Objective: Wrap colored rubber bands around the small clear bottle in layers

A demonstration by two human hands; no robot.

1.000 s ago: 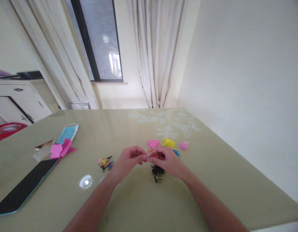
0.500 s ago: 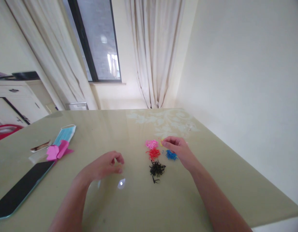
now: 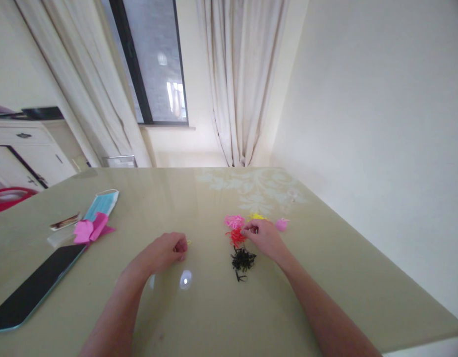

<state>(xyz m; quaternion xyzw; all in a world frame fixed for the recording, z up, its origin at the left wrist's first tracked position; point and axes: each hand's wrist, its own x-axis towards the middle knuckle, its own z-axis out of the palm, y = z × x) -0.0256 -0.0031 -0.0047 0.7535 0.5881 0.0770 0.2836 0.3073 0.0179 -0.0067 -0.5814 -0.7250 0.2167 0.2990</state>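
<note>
My left hand (image 3: 165, 250) rests on the green table (image 3: 325, 277), fingers curled closed over a mixed heap of small bands; only a yellow bit (image 3: 188, 243) shows beside it. My right hand (image 3: 261, 236) lies farther right, its fingertips pinched together at the edge of the red band pile (image 3: 235, 238). Around it are a pink pile (image 3: 233, 220), a yellow pile (image 3: 257, 216) and a black pile (image 3: 243, 259). A small pink lump (image 3: 281, 224) sits just right of the hand. What either hand grips is hidden.
At the left lie a blue face mask (image 3: 102, 202), a pink paper bow (image 3: 90, 231), a small brown strip (image 3: 65, 221) and a long black slab (image 3: 35, 285). A wall runs close along the table's right edge. Curtains and a window stand behind.
My hands, joined on a red band a second ago, have parted. The left moved left and down to the mixed heap; the right went to the yellow pile, then back to the red pile.
</note>
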